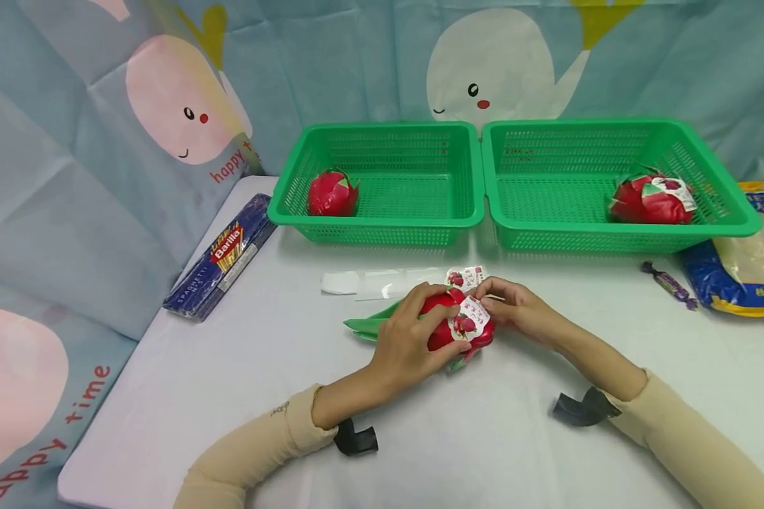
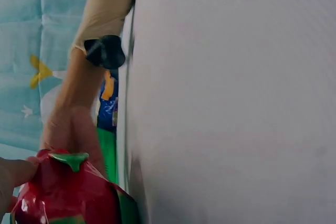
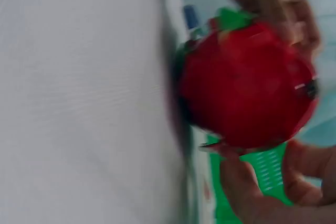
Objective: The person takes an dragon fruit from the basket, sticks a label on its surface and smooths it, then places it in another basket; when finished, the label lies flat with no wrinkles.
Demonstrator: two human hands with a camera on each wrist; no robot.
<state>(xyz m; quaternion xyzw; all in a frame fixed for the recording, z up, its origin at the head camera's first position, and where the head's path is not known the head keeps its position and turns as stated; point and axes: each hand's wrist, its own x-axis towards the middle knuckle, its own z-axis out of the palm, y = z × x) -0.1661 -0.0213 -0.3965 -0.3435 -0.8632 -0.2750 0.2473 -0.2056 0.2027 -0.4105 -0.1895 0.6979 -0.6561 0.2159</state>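
A red dragon fruit (image 1: 434,302) with green-tipped scales and a white printed label (image 1: 470,319) lies tilted in front of me. My left hand (image 1: 407,339) grips it from the left, fingers spread over the top and onto the label. At its right side, my right hand (image 1: 512,307) holds bent thumb and forefinger against the fruit by the label's edge. The right wrist view shows that thumb (image 3: 236,179) touching the fruit's skin. Green pointed leaves (image 1: 366,326) stick out left from under the left hand.
Behind lies a clear backing strip (image 1: 388,283) with another label (image 1: 465,276). Two green baskets, left (image 1: 382,221) and right (image 1: 617,237), each hold a dragon fruit; the right one is labelled. A spaghetti box (image 1: 223,258), wrapped candy (image 1: 670,285) and blue-yellow bag (image 1: 738,283) lie around.
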